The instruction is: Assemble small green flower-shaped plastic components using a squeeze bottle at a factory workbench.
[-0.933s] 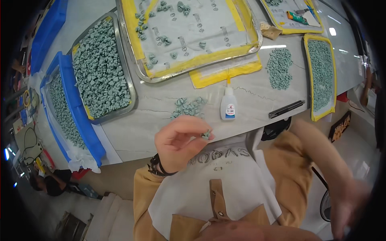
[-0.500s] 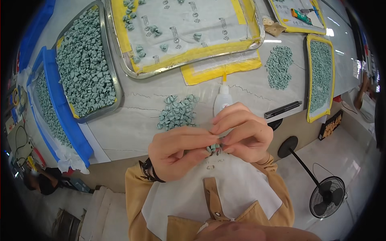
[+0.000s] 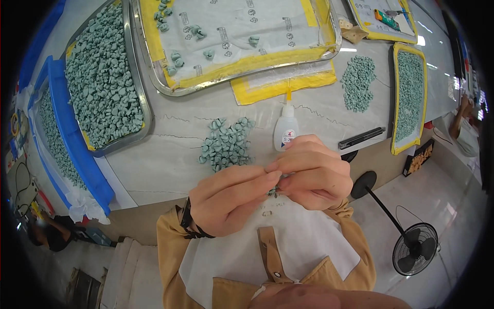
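Note:
My left hand [image 3: 230, 198] and my right hand [image 3: 317, 175] meet in front of my chest at the table's near edge, fingertips pinched together. Between them shows a sliver of a small grey-green piece [image 3: 273, 191]; the fingers cover most of it. Just beyond the hands lies a loose heap of similar small green pieces [image 3: 226, 144], folded or cupped in shape. A white squeeze bottle [image 3: 286, 129] with a thin yellow nozzle stands beyond my right hand, partly covered by its fingers.
At left, a metal tray [image 3: 147, 113] heaped with green pieces adjoins a blue tray [image 3: 85, 149]. A large paper-lined tray [image 3: 334, 38] lies ahead. Rightward are smaller green bits [image 3: 358, 82], a yellow-edged tray [image 3: 394, 103] and a black cutter knife [image 3: 362, 138]. A fan [image 3: 415, 252] stands beside the table.
My fingers have closed in more tightly, so less of the green piece shows. The left hand has turned slightly, and more of the bottle is visible.

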Tool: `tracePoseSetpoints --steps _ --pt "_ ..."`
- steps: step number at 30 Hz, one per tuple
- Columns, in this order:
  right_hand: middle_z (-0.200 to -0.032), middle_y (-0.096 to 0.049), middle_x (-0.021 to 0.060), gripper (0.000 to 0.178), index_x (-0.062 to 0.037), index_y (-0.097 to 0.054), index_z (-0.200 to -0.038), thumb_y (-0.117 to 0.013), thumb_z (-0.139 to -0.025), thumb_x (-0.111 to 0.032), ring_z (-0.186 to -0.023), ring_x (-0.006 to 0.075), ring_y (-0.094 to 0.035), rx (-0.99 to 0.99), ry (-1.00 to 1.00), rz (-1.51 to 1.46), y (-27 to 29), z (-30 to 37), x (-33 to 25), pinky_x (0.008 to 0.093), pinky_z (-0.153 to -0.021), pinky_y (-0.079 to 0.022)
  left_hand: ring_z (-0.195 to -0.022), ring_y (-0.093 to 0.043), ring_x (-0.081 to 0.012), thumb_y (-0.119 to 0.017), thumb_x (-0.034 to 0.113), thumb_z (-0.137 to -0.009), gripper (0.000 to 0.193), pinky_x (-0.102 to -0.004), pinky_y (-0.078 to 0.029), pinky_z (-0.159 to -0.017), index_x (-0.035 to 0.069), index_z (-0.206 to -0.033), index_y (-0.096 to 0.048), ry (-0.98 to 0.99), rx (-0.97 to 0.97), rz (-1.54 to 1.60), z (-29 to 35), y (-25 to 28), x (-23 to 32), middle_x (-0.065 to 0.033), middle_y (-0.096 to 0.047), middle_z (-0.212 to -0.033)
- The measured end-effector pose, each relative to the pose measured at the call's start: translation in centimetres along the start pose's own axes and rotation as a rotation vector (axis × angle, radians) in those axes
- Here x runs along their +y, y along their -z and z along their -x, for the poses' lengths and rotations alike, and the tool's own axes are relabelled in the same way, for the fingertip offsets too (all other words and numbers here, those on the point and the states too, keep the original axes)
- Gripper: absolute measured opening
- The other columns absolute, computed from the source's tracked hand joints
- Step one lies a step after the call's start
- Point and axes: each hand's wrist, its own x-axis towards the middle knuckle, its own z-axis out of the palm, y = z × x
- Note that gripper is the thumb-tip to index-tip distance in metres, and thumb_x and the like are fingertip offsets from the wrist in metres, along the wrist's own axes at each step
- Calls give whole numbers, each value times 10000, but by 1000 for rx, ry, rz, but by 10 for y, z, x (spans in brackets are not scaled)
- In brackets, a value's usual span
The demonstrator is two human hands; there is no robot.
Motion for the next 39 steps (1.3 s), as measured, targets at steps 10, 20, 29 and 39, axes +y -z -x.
tracePoseSetpoints --steps 10,20,29,39 --pt "-900 -697 200 196 17 -663 -866 -749 -691 32 -752 257 -670 -13 1 69 1 -3 3 357 -722 -507 -764 -674 -232 -710 -128 -697 388 -273 -556 -653 -39 -1072 -671 -93 -42 -142 -3 7 -5 -152 -669 -989" --pt "-908 -699 176 210 26 -689 -879 -739 -675 11 -727 258 -656 -47 55 220 3 -6 2 334 -662 -516 -791 -672 -236 -673 -134 -699 378 -279 -554 -674 -34 -1064 -669 -65 -82 -170 -2 9 -10 -159 -662 -993" --pt "-926 -706 158 226 4 -697 -884 -726 -660 -6 -729 237 -655 -89 25 193 6 -8 5 328 -686 -503 -740 -667 -210 -651 -118 -702 321 -257 -539 -623 -53 -1016 -667 -97 -52 -148 -2 5 -17 -183 -665 -950" --pt "-921 -709 149 222 -17 -699 -876 -734 -658 -38 -718 230 -645 -90 -4 223 3 -8 7 342 -712 -498 -735 -664 -206 -613 -146 -692 314 -258 -538 -631 -63 -993 -654 -108 37 -134 0 -1 -24 -192 -659 -911"
